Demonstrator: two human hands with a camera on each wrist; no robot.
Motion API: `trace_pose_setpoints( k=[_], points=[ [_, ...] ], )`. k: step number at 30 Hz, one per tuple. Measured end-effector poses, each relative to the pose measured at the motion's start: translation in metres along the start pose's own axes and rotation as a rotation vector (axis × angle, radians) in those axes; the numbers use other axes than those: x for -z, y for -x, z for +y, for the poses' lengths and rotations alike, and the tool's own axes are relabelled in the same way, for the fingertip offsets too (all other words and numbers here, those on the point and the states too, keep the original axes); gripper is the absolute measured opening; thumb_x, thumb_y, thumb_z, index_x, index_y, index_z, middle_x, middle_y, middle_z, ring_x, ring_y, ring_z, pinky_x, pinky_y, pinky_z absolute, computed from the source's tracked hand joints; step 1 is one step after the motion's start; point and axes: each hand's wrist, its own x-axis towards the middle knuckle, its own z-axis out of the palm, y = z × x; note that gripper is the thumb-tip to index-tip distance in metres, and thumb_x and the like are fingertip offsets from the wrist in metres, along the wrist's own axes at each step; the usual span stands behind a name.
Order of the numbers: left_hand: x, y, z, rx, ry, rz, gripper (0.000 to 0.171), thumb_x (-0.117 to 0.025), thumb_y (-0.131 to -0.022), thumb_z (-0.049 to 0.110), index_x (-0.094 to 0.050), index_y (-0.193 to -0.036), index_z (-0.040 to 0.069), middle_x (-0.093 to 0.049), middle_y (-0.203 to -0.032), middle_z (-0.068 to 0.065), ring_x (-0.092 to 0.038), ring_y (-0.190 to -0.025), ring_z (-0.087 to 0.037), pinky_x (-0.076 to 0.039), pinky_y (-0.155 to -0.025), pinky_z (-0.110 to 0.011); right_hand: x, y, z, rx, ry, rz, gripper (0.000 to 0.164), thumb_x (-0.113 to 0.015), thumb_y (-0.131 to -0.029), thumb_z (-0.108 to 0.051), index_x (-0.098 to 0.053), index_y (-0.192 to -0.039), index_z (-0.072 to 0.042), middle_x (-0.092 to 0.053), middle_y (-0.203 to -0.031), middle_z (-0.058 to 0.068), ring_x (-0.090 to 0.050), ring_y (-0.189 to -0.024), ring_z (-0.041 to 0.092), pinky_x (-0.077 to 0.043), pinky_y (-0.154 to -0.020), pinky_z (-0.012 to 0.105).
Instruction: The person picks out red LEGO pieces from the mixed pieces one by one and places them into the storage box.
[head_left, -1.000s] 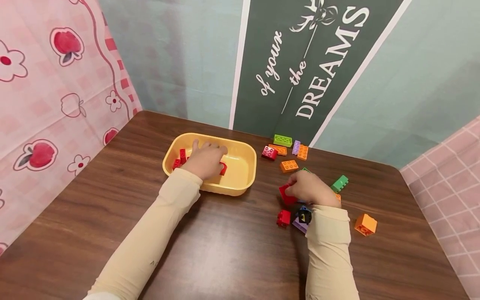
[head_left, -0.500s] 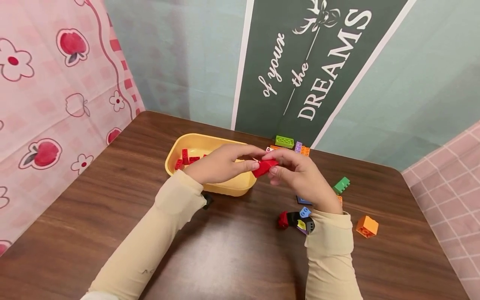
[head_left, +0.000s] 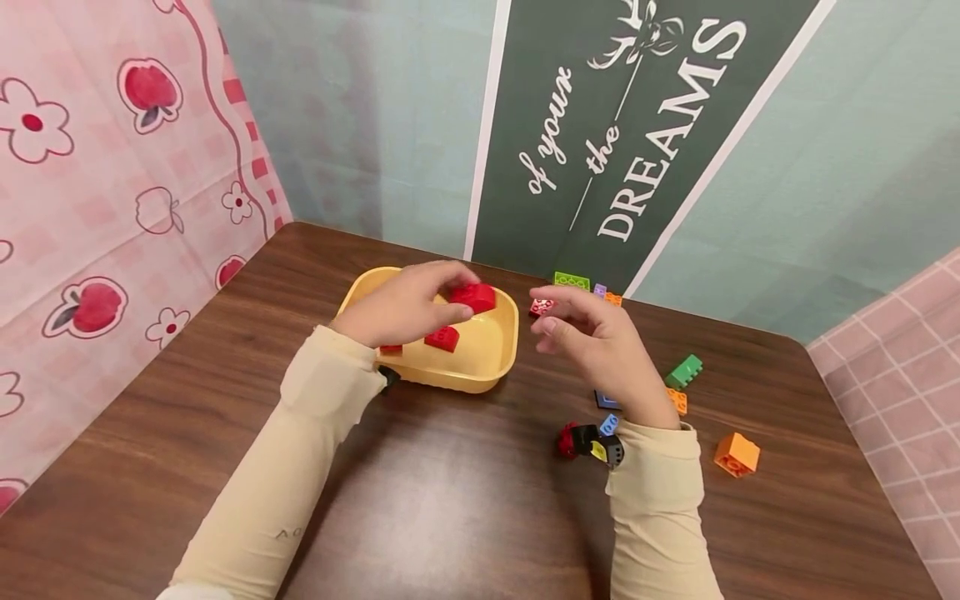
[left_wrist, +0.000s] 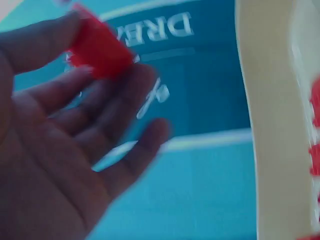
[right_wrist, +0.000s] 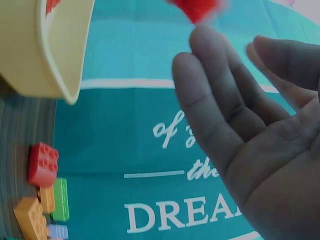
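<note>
My left hand (head_left: pixel 405 307) pinches a red toy building brick (head_left: pixel 474 297) between thumb and fingers, above the yellow tray (head_left: pixel 512 337). In the left wrist view the red brick (left_wrist: pixel 102 47) is blurred, held at the fingertips. Inside the tray lie other red bricks, one red brick (head_left: pixel 442 337) plainly visible; my left hand hides part of the tray. Right of the tray, my right hand (head_left: pixel 603 350) hangs in the air with its fingers loosely bent and nothing between them. A red dotted brick (head_left: pixel 542 307) lies beyond its fingertips.
A green brick (head_left: pixel 684 372) and orange bricks (head_left: pixel 737 454) lie to the right. Nearer me is a black figure piece (head_left: pixel 611 450) beside a red piece (head_left: pixel 567 440). A lime brick (head_left: pixel 572 281) stands by the printed wall cloth (head_left: pixel 555 225).
My right hand picked up a red brick from the table and brought it to my left hand. The left hand now has it and has moved left over the tray; the right hand let go.
</note>
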Motion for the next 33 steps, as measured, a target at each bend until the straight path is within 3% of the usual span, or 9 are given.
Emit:
trace_pose_setpoints(
  k=[5,11,17,24,29,33],
  points=[
    [-0.005,-0.008,-0.027,0.131,-0.103,-0.102,0.035,-0.061,-0.092,0.03,-0.052,-0.123,0.016,-0.062,-0.109,-0.004,-0.058,-0.091,-0.021,-0.048,-0.078,-0.036,0.005,0.002,0.002,-0.069,0.062,-0.025,0.031,-0.06,-0.094,-0.017,-0.065,-0.123,-0.007,-0.067,-0.105,0.013,-0.069,-0.086,0.029,-0.058,-0.077,0.034],
    [-0.022,-0.017,-0.047,0.147,-0.084,-0.192,0.031,-0.058,-0.093,0.023,-0.052,-0.121,0.011,-0.061,-0.108,-0.009,-0.056,-0.09,-0.023,-0.047,-0.079,-0.036,0.005,0.001,0.003,-0.098,0.093,-0.066,0.03,-0.059,-0.095,-0.015,-0.065,-0.123,-0.005,-0.067,-0.104,0.015,-0.069,-0.082,0.026,-0.058,-0.077,0.034],
    [-0.03,-0.022,-0.051,0.093,-0.075,-0.187,0.031,-0.058,-0.093,0.022,-0.053,-0.121,0.01,-0.062,-0.11,-0.009,-0.056,-0.096,-0.023,-0.045,-0.088,-0.037,0.006,0.0,0.003,-0.105,0.121,-0.07,0.031,-0.059,-0.095,-0.017,-0.065,-0.124,-0.006,-0.067,-0.102,0.014,-0.069,-0.08,0.023,-0.057,-0.079,0.04],
    [-0.032,-0.023,-0.047,0.101,-0.067,-0.143,0.029,-0.062,-0.09,0.025,-0.054,-0.116,0.014,-0.062,-0.101,-0.005,-0.056,-0.087,-0.022,-0.046,-0.081,-0.035,0.007,0.0,0.003,-0.108,0.164,-0.069,0.03,-0.058,-0.096,-0.016,-0.065,-0.124,-0.007,-0.068,-0.101,0.016,-0.068,-0.08,0.021,-0.057,-0.078,0.034],
    [-0.035,-0.023,-0.046,0.14,-0.088,-0.195,0.025,-0.063,-0.089,0.024,-0.055,-0.11,0.011,-0.06,-0.093,-0.004,-0.053,-0.081,-0.02,-0.044,-0.075,-0.033,0.006,-0.001,0.004,-0.114,0.143,-0.073,0.029,-0.058,-0.095,-0.011,-0.065,-0.122,-0.005,-0.067,-0.103,0.016,-0.068,-0.08,0.022,-0.057,-0.077,0.032],
    [-0.041,-0.026,-0.046,0.122,-0.071,-0.231,0.028,-0.063,-0.09,0.026,-0.055,-0.112,0.012,-0.059,-0.094,-0.004,-0.052,-0.084,-0.019,-0.043,-0.078,-0.033,0.006,0.0,0.003,-0.118,0.141,-0.074,0.029,-0.057,-0.095,-0.012,-0.065,-0.122,-0.005,-0.067,-0.105,0.014,-0.068,-0.081,0.021,-0.057,-0.077,0.029]
  ],
)
